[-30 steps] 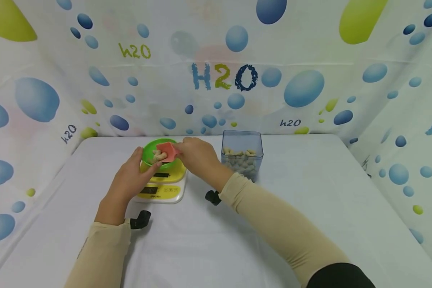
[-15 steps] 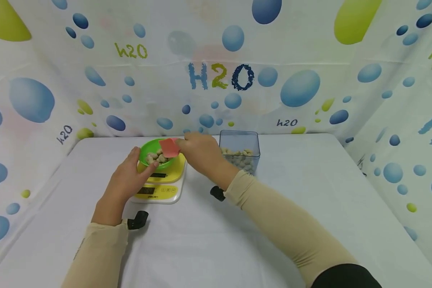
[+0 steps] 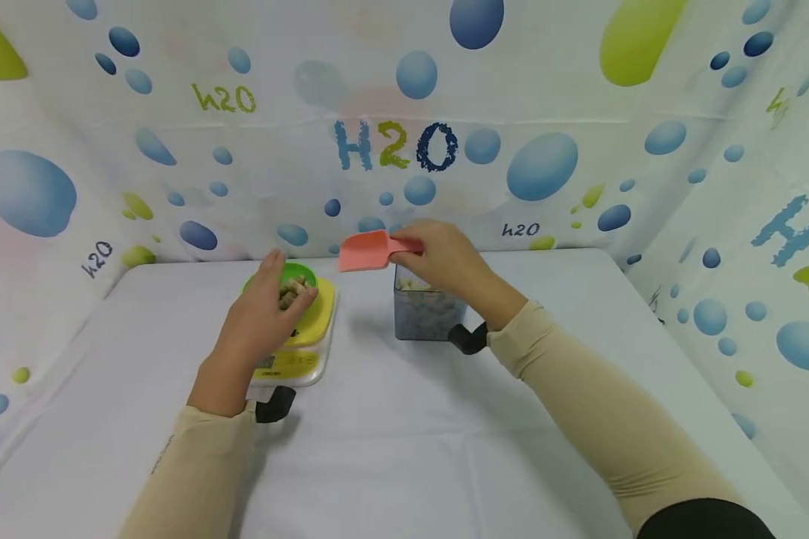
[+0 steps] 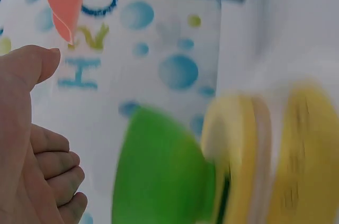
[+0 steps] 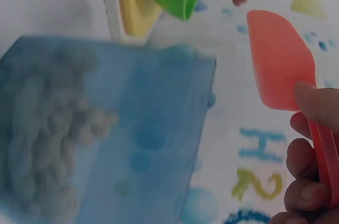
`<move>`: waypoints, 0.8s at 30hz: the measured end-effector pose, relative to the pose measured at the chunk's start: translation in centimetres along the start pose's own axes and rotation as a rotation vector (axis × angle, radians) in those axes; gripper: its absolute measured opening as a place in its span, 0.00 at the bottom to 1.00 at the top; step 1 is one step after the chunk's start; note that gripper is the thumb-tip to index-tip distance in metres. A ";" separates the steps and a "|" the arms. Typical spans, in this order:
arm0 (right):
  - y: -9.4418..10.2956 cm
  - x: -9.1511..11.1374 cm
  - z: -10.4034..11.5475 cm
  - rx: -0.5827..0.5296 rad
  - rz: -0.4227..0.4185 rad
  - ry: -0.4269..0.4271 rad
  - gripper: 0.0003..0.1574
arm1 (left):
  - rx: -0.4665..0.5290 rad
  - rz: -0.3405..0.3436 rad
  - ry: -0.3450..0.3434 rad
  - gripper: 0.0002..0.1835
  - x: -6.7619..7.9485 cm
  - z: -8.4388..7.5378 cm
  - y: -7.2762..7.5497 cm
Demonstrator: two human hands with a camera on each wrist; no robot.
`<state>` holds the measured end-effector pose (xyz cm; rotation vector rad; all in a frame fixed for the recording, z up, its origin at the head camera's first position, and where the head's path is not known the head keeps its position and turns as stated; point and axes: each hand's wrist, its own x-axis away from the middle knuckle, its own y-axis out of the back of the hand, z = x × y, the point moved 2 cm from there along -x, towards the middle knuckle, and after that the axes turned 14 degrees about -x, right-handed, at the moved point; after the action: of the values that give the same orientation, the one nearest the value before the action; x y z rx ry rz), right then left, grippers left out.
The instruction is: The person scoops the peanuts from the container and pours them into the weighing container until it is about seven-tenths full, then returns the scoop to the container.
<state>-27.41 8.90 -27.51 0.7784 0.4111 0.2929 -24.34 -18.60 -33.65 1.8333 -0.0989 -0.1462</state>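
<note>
My right hand [image 3: 448, 262] grips the handle of a coral-pink scoop [image 3: 366, 251], raised near the clear bluish container [image 3: 426, 318]. The thumb lies along the handle in the right wrist view, and no nuts show on the scoop [image 5: 280, 60]. My left hand [image 3: 259, 311] hovers beside a green bowl [image 3: 303, 270], its fingers loosely bent and clear of the bowl [image 4: 156, 166] in the left wrist view. Tan, lumpy nuts [image 3: 288, 293], like peanuts in the shell, lie in the bowl. Under it stands a yellow and white kitchen scale [image 3: 318, 318], partly hidden by the hand.
More of the same nuts [image 5: 47, 128] fill part of the container. A white cloth [image 3: 391, 449] covers the table, and a white curtain [image 3: 256, 150] with printed bubbles and lettering rises behind it. Black camera mounts [image 3: 468, 338] stick out at both wrists.
My right hand has lifted the scoop away from the bowl and carried it right toward the container. The left hand has come off the bowl's rim. The view has turned slightly right.
</note>
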 end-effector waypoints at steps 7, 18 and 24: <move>3.5 1.7 -3.3 -0.028 -0.060 -0.070 0.24 | -0.015 0.009 -0.093 0.51 -1.4 -4.1 -0.8; 2.7 2.4 -5.1 0.049 0.046 -0.121 0.23 | 0.006 0.027 -0.173 0.46 -2.3 -7.5 -3.0; 0.8 2.1 -5.1 0.084 0.110 -0.109 0.21 | 0.010 0.040 -0.184 0.42 -2.3 -8.5 -4.2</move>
<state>-27.97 13.41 -30.69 0.8966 0.2793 0.3360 -25.35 -9.04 -35.36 1.8235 -0.2650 -0.2870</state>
